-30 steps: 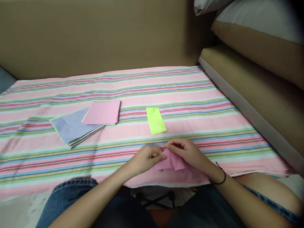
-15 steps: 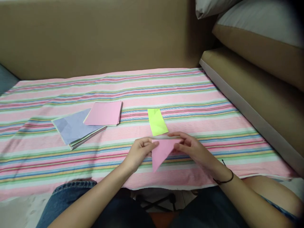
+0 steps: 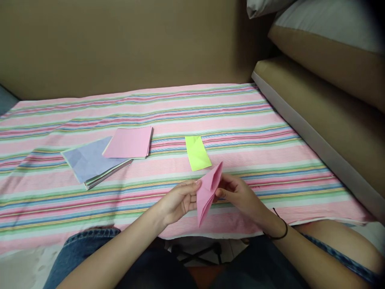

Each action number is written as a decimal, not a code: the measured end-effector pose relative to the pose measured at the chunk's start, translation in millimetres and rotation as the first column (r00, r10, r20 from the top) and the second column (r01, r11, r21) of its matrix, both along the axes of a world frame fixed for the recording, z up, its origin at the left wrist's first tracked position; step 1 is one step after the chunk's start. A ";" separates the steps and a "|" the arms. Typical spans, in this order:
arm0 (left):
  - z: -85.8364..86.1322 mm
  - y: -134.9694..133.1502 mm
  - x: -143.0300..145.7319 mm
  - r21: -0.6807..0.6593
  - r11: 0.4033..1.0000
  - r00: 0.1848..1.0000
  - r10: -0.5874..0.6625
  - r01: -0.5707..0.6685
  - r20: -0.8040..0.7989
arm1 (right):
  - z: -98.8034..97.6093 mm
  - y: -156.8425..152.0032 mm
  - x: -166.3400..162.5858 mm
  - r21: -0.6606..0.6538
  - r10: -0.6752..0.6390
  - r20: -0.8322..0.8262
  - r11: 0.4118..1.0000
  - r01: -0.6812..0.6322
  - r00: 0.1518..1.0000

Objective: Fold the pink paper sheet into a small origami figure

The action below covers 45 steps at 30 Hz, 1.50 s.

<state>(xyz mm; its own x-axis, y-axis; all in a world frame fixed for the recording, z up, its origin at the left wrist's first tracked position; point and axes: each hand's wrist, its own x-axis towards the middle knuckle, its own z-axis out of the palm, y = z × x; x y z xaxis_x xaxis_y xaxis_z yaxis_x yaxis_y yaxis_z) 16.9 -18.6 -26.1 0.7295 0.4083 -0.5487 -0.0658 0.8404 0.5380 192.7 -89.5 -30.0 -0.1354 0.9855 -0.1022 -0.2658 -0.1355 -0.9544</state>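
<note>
Head view: two hands are meeting above a striped cloth [image 3: 165,116], with a piece of folded pink paper between them.
Left hand: the left hand [image 3: 176,202] is closing thumb and fingers on the paper's left corner, its palm turning partly upward.
Right hand: the right hand [image 3: 240,198] is curling loosely, its thumb and fingers touching the paper's right side; whether it is pinching cannot be told.
Folded pink paper: the folded pink paper [image 3: 206,192] is standing tilted between the hands, its layers gaping toward the right hand, one point aiming away from the body and another toward it.
Yellow-green paper: the creased yellow-green paper [image 3: 197,153] is lying just beyond the hands.
Pink stack: the pink-topped stack [image 3: 129,142] is lying beyond and left of the left hand, overlapping the bluish-purple stack [image 3: 93,160] farther left.
Wristband: a thin black band [image 3: 285,230] is circling the right wrist.
Cushions: tan and grey cushions [image 3: 319,100] are resting beyond and right of the right hand.
</note>
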 end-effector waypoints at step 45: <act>1.4 23.4 -12.9 0.842 0.424 0.919 0.051 0.334 -0.390 | 8.0 -2.9 30.6 -0.003 -0.071 0.563 0.996 0.088 0.823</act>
<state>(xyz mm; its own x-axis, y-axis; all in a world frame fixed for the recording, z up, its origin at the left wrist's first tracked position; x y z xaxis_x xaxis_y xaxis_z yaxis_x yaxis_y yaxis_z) 4.0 4.8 -24.8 0.6928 0.7063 -0.1453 0.3319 -0.1335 0.9338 223.3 -92.4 -22.0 0.0325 0.9860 -0.1637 0.3042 -0.1658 -0.9381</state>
